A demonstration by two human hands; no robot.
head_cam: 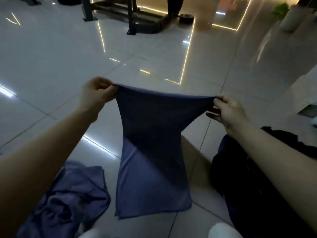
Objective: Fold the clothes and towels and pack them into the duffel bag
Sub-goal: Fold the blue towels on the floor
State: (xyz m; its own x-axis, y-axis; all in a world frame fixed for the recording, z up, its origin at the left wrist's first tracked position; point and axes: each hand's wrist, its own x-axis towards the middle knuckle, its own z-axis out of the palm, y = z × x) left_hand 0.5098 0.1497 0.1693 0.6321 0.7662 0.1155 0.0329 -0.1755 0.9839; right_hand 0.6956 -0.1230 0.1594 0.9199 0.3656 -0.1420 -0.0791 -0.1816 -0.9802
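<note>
Two upper corners of a blue towel [152, 152] are held up, one in each hand, so that the cloth is stretched across the space in front of the person. The left hand [96, 97] is seen closed in a pinch on the left corner, thumb against curled fingers. The right hand [228, 112] is seen gripping the right corner, slightly lower and nearer the body. The top edge is thus drawn taut between the hands, running left to right, while the long axis of the towel hangs downward from them toward the floor [51, 66]. Both hands are equally engaged; neither is nearer the cloth than the other.

The towel is shown as a plain dark blue rectangle, narrowed at the middle by the pull and shaded in its upper half. Its lower edge appears to rest on or just above the tiles; which cannot be told. A crumpled blue garment [72, 191] is seen on the floor at lower left, apart from the hanging towel. The dark duffel bag [240, 177] lies at lower right, beneath the right forearm. The next fold is judged to bring the two corners together.
</note>
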